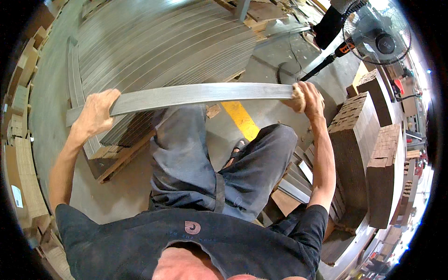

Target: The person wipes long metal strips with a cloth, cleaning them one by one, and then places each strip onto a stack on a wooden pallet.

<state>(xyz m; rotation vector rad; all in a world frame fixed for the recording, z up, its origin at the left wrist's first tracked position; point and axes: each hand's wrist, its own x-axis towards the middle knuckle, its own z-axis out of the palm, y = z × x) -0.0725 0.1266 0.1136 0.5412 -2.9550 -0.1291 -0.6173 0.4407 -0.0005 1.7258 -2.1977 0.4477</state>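
A long, flat grey strip (186, 95) spans the space in front of me, held across my knees. My left hand (95, 112) is closed around it near its left end, which sticks out past the fingers. At the other end my right hand (308, 100) is closed, with a small tan thing (298, 97) against its fingers that I cannot make out clearly. Beyond the strip lies a wide stack of similar grey strips (163, 46) on a wooden pallet (116, 163). Part of the stack is hidden behind the strip and my legs.
A standing fan (385, 44) is at the far right. Tall bundles of brown boards (354, 135) stand to my right, with loose grey strips (294, 189) beside my leg. Cardboard stacks (28, 177) line the left side. A yellow line (240, 119) crosses the floor.
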